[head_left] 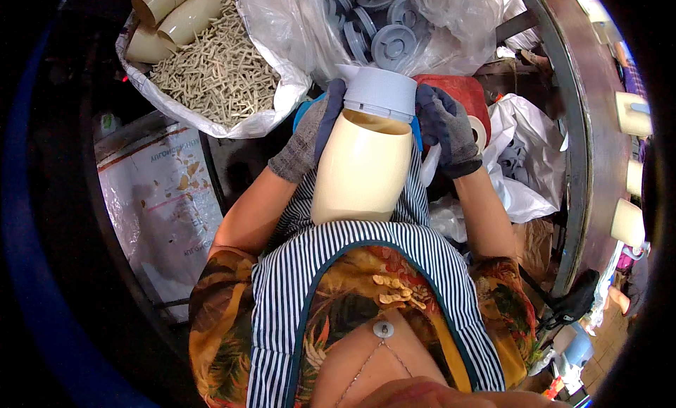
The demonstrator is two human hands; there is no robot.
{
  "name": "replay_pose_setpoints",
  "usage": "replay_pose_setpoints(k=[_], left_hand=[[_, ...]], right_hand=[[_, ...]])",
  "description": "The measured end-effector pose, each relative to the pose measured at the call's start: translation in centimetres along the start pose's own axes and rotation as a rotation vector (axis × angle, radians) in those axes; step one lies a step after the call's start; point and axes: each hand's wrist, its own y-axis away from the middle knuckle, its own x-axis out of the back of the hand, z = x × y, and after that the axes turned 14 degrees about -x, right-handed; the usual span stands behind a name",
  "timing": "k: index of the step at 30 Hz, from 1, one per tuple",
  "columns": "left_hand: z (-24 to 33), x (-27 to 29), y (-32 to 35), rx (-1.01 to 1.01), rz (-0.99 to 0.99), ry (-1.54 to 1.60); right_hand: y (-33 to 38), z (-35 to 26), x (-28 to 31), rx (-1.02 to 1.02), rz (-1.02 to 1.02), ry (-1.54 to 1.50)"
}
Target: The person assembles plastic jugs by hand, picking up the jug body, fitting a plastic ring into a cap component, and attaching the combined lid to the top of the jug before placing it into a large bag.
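Sitting between both gloved hands' fingers (pixel 325 119): grey cap (pixel 380 92) on cream container (pixel 360 172).

The cream container (pixel 361 170) looks like smooth plastic with a soft sheen; the grey cap (pixel 381 92) on its far end is matt plastic. Both the left hand (pixel 315 131) and the right hand (pixel 445 126) wear rough knitted cloth gloves, grey with darker fingers. Beyond the container, a clear plastic bag (pixel 451 13) is thin, glossy and crinkled, over grey moulded plastic discs (pixel 391 45). Left of that, a woven white sack (pixel 274 101) holds matt beige plastic pieces (pixel 218 66). The striped apron (pixel 338 256) under the container is soft cloth.
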Motion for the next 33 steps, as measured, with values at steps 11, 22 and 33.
replay_pose_setpoints(k=[11,22,33], left_hand=[[6.3,-1.1,-2.9,0.259,-0.174,-0.146],[7.6,-1.2,-1.3,0.379,-0.043,-0.061],[6.3,-9.1,-11.8,-0.545,-0.198,-0.221]], right_hand=[[-2.7,4.0,1.9,0.336,0.187,0.292],[-1.0,4.9,4.1,0.742,0.457,0.646],[0.7,10.9,15.5,0.580,0.625,0.027]])
